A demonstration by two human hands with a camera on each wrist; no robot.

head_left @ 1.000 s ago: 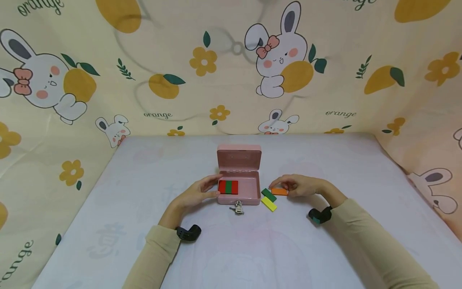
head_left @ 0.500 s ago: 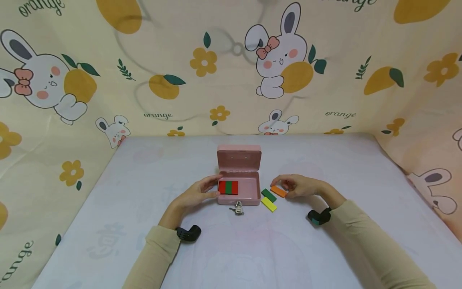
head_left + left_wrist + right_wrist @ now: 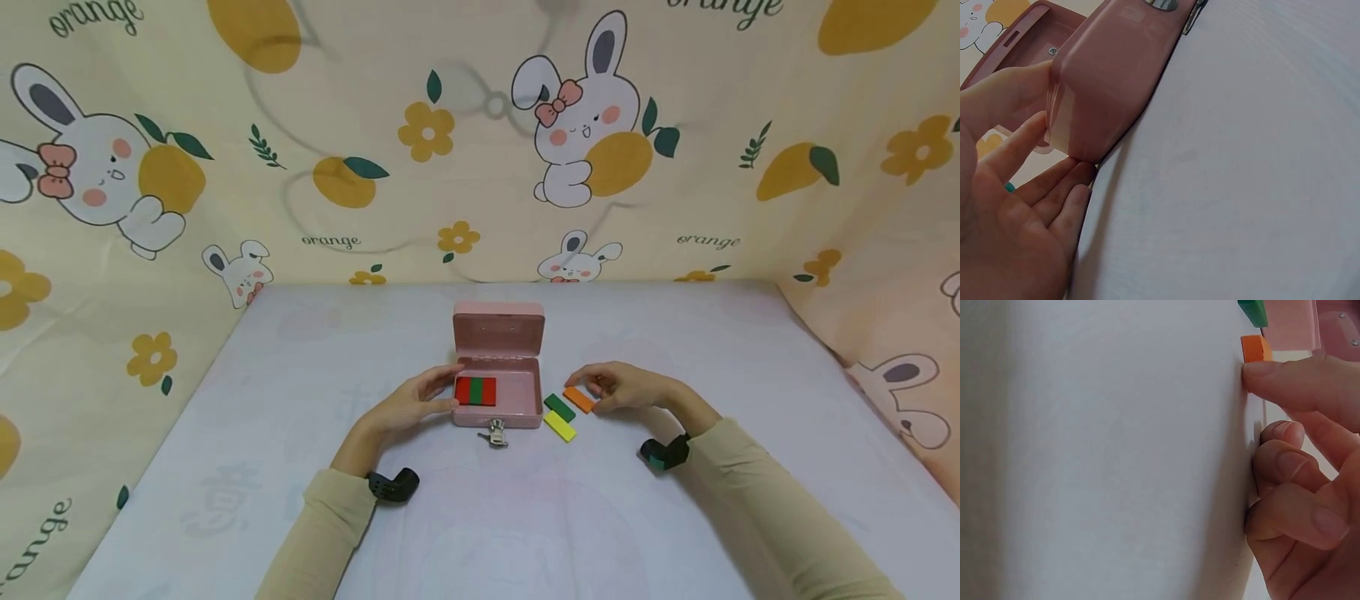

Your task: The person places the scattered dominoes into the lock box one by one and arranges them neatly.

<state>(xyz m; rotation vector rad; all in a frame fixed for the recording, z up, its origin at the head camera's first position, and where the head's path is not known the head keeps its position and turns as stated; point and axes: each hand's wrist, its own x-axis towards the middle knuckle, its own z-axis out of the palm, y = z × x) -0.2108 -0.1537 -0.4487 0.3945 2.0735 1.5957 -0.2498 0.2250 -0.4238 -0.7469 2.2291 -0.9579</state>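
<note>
An orange block [image 3: 578, 399] lies on the table, its ends pinched between thumb and index finger of my right hand [image 3: 622, 387]. In the right wrist view, the thumb [image 3: 1263, 369] touches the orange block's near end. A green block [image 3: 559, 407] and a yellow block [image 3: 559, 426] lie beside it, touching. My left hand [image 3: 411, 400] rests against the left side of a pink metal box [image 3: 497, 421]. In the left wrist view, its fairly straight fingers [image 3: 1029, 140] touch the box wall. Inside, at the left, two red blocks [image 3: 488, 391] flank a green one [image 3: 476, 391].
The box's lid [image 3: 498, 332] stands raised at the back. A small lock with keys [image 3: 496, 434] hangs at the box's front. The white-covered table [image 3: 480, 517] meets a printed curtain [image 3: 420, 192] behind. Each wrist wears a black camera.
My right hand has turned the orange block from straight sideways to a slant, nearly parallel with the loose green block. The left hand and the box stay put.
</note>
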